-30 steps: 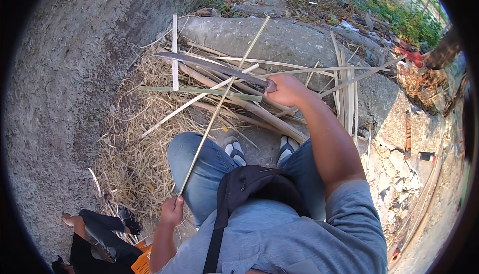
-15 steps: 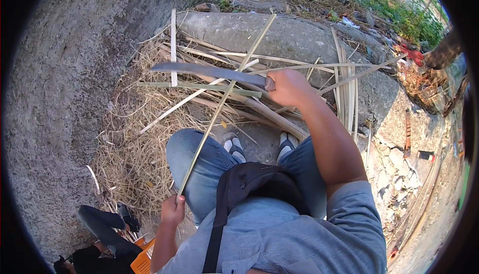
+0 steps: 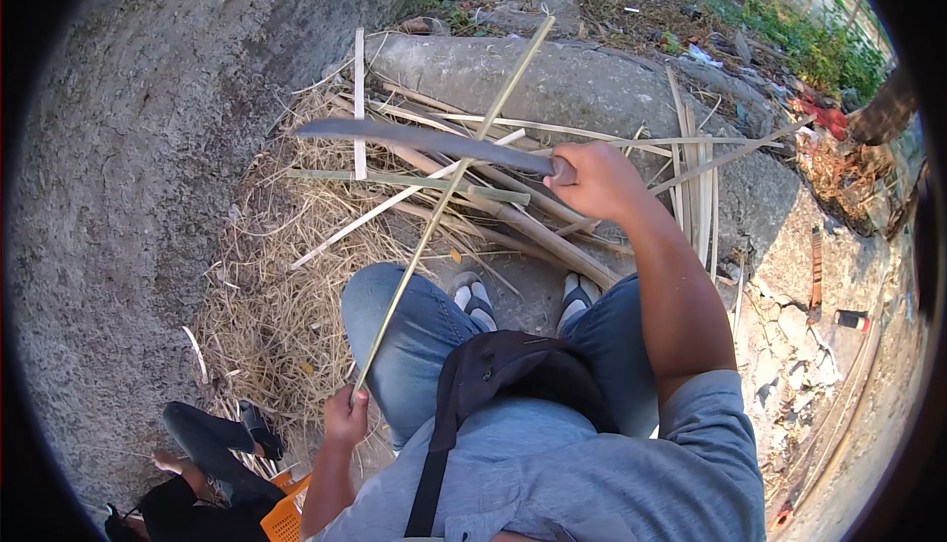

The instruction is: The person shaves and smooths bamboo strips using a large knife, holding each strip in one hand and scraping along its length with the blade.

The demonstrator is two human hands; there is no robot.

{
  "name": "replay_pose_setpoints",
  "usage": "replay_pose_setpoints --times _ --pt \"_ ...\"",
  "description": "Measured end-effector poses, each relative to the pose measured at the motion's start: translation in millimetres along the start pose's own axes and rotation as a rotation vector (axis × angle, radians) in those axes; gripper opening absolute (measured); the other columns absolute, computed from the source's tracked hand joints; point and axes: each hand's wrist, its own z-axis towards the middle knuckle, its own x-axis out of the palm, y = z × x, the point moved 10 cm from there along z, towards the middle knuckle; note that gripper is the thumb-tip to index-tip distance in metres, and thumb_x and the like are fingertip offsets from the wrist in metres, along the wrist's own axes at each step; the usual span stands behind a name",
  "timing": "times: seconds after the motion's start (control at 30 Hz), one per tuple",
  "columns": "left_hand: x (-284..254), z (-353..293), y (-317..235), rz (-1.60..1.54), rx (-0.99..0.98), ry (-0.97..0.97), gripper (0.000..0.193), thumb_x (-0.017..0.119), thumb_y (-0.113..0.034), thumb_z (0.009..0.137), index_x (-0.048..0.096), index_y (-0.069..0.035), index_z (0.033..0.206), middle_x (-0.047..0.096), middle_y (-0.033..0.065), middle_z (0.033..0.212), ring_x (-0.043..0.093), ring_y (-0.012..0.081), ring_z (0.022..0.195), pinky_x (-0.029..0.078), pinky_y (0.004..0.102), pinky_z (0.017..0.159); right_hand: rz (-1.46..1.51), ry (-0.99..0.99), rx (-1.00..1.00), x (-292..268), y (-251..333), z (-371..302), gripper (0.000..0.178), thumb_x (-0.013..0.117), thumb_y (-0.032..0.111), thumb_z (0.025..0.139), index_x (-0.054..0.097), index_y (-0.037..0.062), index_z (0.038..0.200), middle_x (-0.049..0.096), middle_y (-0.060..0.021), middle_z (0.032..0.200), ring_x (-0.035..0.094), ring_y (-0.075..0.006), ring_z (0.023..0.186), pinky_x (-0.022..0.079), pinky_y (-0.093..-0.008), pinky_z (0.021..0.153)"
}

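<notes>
My right hand (image 3: 597, 182) is closed round the handle of a machete (image 3: 424, 141), its long dark blade pointing left. My left hand (image 3: 345, 418) grips the lower end of a long, thin bamboo strip (image 3: 412, 271), which slants up and away over my left thigh. The blade crosses the strip towards its far part; I cannot tell whether they touch. Under them lie a green bamboo piece (image 3: 395, 183), pale split strips and thicker bamboo poles (image 3: 533, 231) on the ground in front of my feet.
Dry shavings (image 3: 281, 315) are heaped at the left beside a rough wall (image 3: 118, 197). A large stone (image 3: 612, 83) lies beyond the bamboo. At lower left a person (image 3: 212, 448) sits near an orange crate (image 3: 284, 517). A sheathed-looking brown object (image 3: 816, 271) lies at right.
The whole view has shifted slightly, moving the scene a little right and down. Both hands keep their holds on the machete and the strip, with the blade still across the strip.
</notes>
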Motion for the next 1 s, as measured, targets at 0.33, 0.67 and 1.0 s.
replay_pose_setpoints --times 0.33,0.67,1.0 --pt "-114.1 38.3 9.2 -0.004 -0.064 -0.455 0.048 0.049 -0.043 0.106 0.056 0.0 0.085 0.053 0.0119 0.061 0.048 0.0212 0.055 0.039 0.0394 0.055 0.232 -0.196 0.381 -43.6 -102.4 -10.3 0.049 0.079 0.031 0.086 0.067 -0.0057 0.116 0.072 -0.0207 0.091 0.07 -0.0285 0.084 0.053 -0.0398 0.078" --pt "-282.0 156.1 -85.9 -0.828 0.325 -0.932 0.047 0.04 -0.053 0.11 0.042 -0.014 0.084 0.031 -0.0059 0.068 0.028 0.0068 0.058 0.022 0.0268 0.052 0.265 -0.304 0.344 -62.6 -91.5 -11.3 0.051 0.079 0.037 0.086 0.067 -0.0049 0.113 0.073 -0.0209 0.095 0.071 -0.0325 0.087 0.053 -0.041 0.08" --pt "-264.8 271.7 -300.9 -1.335 0.477 -0.652 0.06 0.035 -0.066 0.105 0.048 -0.009 0.096 0.038 0.0001 0.072 0.037 0.0107 0.06 0.033 0.0285 0.053 0.289 -0.33 0.334 -81.7 -72.5 -17.0 0.047 0.079 0.039 0.084 0.068 -0.0027 0.104 0.072 -0.0206 0.089 0.07 -0.0352 0.083 0.052 -0.0422 0.076"
